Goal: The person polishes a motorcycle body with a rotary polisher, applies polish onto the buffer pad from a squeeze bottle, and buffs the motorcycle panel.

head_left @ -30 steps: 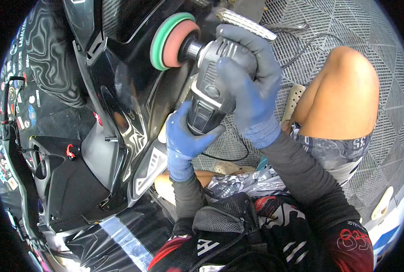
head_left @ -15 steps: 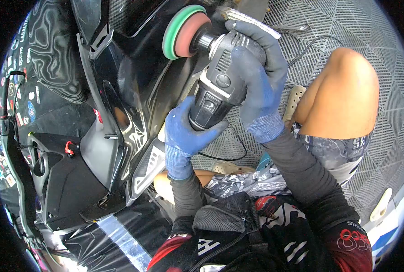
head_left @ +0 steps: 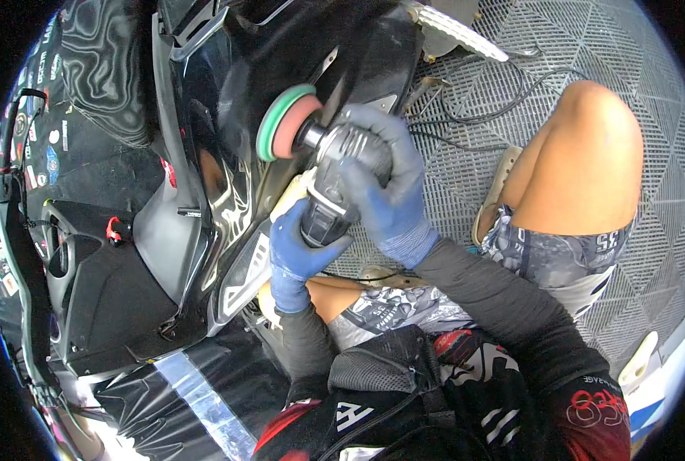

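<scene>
A black polisher [head_left: 328, 188] with a green and salmon foam pad [head_left: 287, 123] is held in both gloved hands. My left hand [head_left: 300, 250], in a blue and grey glove, is wrapped round the lower end of its body. Around the head end, my right hand [head_left: 388, 180] is closed, with the thumb over the top. The pad faces the glossy black side panel [head_left: 235, 100] of a vehicle; whether it touches the panel I cannot tell.
A black cable [head_left: 465, 121] lies on the grey grid floor [head_left: 573, 46]. My bent bare knee [head_left: 588, 154] is at the right. Black sheeting with clear tape [head_left: 204, 403] lies at lower left, and a red-tagged key [head_left: 115, 230] sits on the vehicle.
Both hands and the polisher have moved left and down in the view, while the vehicle's panels have shifted slightly. More of the panel and cable shows above the hands.
</scene>
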Action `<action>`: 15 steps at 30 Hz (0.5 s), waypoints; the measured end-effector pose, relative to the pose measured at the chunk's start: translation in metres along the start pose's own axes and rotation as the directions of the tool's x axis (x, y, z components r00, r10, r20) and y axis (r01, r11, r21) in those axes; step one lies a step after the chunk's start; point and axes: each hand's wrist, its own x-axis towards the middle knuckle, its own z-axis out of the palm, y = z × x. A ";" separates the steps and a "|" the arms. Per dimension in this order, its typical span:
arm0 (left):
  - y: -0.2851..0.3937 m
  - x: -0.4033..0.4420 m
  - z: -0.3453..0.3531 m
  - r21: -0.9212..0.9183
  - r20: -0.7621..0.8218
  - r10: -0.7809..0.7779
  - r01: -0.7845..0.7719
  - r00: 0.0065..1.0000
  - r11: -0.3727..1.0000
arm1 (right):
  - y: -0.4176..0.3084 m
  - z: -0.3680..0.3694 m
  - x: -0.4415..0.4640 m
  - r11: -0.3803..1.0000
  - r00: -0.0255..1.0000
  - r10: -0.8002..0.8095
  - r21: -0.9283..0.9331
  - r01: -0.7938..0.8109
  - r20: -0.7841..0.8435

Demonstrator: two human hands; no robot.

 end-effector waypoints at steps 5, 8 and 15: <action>-0.022 -0.018 0.005 0.106 -0.070 0.020 -0.012 0.997 0.994 | 0.013 0.005 -0.009 0.992 0.998 0.057 0.110 -0.059 0.023; -0.007 -0.005 0.005 -0.030 -0.014 -0.039 0.038 0.999 0.999 | 0.013 -0.002 0.016 0.992 0.996 0.045 0.120 -0.036 -0.077; -0.020 -0.008 0.017 -0.018 -0.105 -0.019 0.017 0.994 1.000 | -0.004 -0.039 0.092 0.928 0.872 -0.368 -0.191 0.320 -0.324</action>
